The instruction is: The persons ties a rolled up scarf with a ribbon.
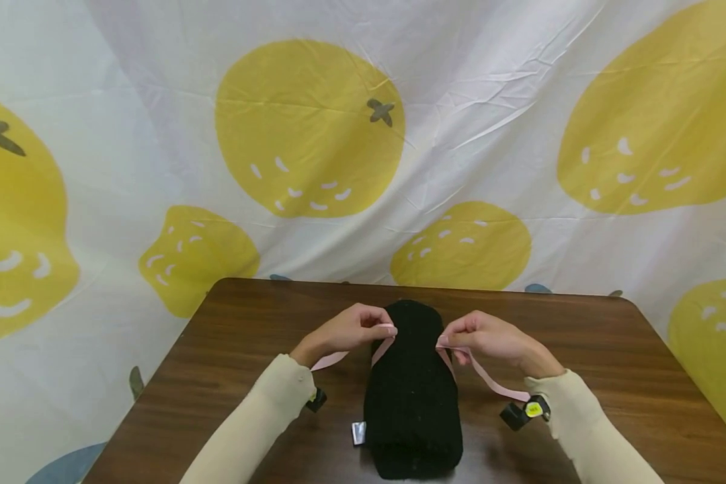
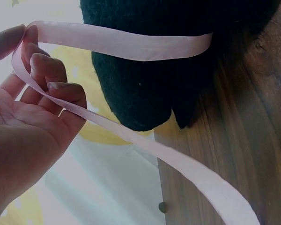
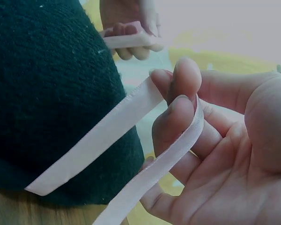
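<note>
A rolled or folded black cloth bundle [image 1: 413, 396] lies lengthwise on the table, a small white tag [image 1: 359, 433] at its left edge. Pink ribbon [image 2: 131, 44] passes around its sides, with one end coming up on each side. My left hand [image 1: 353, 329] pinches the left end between thumb and index finger, above the bundle's upper left edge. Opposite it, my right hand [image 1: 484, 336] pinches the right end of ribbon [image 3: 112, 124] between thumb and fingers. Loose tails hang from both hands. In the right wrist view, the left hand [image 3: 131, 28] shows behind the bundle.
The brown wooden table [image 1: 236, 390] extends to both sides of the bundle. Behind its far edge hangs a white curtain [image 1: 175, 154] printed with yellow fruit. Small black cameras [image 1: 516, 415] sit at the wrists, beside the cream sleeves [image 1: 266, 403].
</note>
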Tool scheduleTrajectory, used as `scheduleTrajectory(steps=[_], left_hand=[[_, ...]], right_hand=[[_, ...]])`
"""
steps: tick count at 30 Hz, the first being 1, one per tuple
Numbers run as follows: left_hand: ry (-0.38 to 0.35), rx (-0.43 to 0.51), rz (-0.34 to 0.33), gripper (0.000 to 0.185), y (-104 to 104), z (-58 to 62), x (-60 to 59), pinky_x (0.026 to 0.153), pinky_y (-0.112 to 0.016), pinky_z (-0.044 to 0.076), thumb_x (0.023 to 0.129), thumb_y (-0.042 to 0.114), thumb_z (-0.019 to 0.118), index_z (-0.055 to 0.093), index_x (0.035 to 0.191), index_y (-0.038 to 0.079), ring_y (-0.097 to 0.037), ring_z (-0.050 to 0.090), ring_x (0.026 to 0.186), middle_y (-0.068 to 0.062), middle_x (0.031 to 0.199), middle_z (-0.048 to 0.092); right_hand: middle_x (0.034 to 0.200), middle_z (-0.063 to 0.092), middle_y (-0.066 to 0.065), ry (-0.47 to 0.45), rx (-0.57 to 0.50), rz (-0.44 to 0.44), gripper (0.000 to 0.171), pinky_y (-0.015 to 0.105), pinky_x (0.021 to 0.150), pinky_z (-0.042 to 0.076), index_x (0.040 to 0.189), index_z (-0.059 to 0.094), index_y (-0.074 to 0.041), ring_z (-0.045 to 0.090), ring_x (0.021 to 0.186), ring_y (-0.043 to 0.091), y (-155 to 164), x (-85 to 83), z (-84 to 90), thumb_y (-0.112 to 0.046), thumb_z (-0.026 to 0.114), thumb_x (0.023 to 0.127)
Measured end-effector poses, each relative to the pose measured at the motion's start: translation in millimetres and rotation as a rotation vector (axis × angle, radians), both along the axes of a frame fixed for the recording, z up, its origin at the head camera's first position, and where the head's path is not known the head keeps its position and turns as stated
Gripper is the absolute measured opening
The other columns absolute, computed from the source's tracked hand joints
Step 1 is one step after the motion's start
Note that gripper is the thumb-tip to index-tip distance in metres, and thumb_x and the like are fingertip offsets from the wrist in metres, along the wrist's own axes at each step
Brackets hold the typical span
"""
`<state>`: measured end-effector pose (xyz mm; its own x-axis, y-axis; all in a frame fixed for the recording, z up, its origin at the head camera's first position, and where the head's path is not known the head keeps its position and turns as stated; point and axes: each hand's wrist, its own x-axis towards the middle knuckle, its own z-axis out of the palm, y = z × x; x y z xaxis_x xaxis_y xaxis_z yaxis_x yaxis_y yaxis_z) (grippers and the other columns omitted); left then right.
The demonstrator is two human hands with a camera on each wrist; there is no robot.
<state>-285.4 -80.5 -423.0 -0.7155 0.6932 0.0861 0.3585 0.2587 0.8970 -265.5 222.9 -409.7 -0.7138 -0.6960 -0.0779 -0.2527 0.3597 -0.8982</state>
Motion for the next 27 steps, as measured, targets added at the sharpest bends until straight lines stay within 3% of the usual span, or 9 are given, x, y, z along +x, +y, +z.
scheduleTrajectory(steps=[4,9,17,27], left_hand=[[-0.023,0.009,-0.008,0.016,3.8,-0.4,0.6,0.08,-0.028,0.048,0.098,0.019,0.063,0.07,0.094,0.005,-0.014,0.055,0.085,-0.003,0.091,0.067],[0.029,-0.03,-0.008,0.015,8.1,-1.0,0.5,0.073,-0.024,0.045,0.097,0.021,0.064,0.071,0.094,0.008,-0.008,0.051,0.078,0.003,0.088,0.065],[0.018,-0.003,-0.021,0.014,14.1,-3.4,1.4,0.073,-0.023,0.047,0.097,0.018,0.064,0.073,0.095,0.008,-0.012,0.056,0.079,-0.006,0.091,0.071],[-0.038,0.045,0.001,0.014,20.3,-8.3,6.1,0.073,-0.024,0.05,0.095,0.019,0.067,0.073,0.096,0.006,-0.015,0.063,0.08,-0.007,0.091,0.075]], right_hand=[[0.067,0.061,0.002,-0.02,-0.014,-0.037,0.026,0.028,0.07,0.048,0.102,0.073,-0.001,0.057,0.062,0.013,-5.2,-0.4,-1.9,-0.022,0.058,0.1],[0.068,0.061,0.005,-0.045,-0.015,-0.093,0.025,0.028,0.069,0.049,0.101,0.073,-0.002,0.057,0.063,0.015,-11.6,0.5,-2.6,-0.023,0.059,0.1],[0.071,0.06,0.006,-0.043,-0.05,-0.11,0.026,0.033,0.069,0.052,0.1,0.07,-0.001,0.058,0.069,0.029,-24.7,0.9,-3.3,-0.024,0.058,0.101],[0.074,0.061,0.005,-0.03,-0.083,-0.158,0.027,0.031,0.061,0.051,0.098,0.069,0.001,0.058,0.068,0.019,-37.0,3.8,-4.5,-0.025,0.06,0.1]])
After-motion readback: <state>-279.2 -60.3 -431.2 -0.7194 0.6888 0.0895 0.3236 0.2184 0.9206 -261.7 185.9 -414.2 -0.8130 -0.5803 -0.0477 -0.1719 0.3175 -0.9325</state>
